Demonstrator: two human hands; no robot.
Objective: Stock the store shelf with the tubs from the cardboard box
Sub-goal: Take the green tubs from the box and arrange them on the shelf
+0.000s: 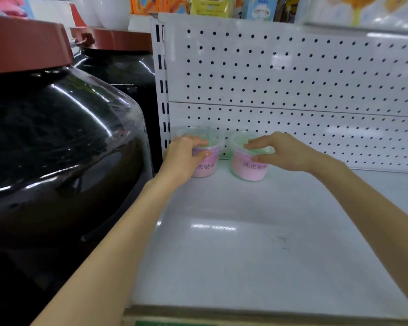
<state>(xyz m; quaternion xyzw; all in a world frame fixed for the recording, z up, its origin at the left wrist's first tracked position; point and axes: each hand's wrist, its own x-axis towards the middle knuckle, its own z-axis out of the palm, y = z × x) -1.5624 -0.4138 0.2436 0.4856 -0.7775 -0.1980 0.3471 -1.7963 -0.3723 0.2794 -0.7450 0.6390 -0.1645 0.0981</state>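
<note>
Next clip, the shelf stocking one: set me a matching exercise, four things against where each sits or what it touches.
Things:
1. left hand
2. right hand
3. large dark glass jar
4. pegboard back panel

Places:
A. grips the tub farther from the jar
B. stands upright behind both tubs
C. off the shelf's left end, brown lid on top
D. grips the tub nearest the jar

Pairs: 1-D, 2-A, 3-C, 4-B

Two tubs stood side by side at the back of the shelf (257, 231), the left tub (204, 169) beside a large jar (57, 142), the right tub (247, 170) just apart.
</note>
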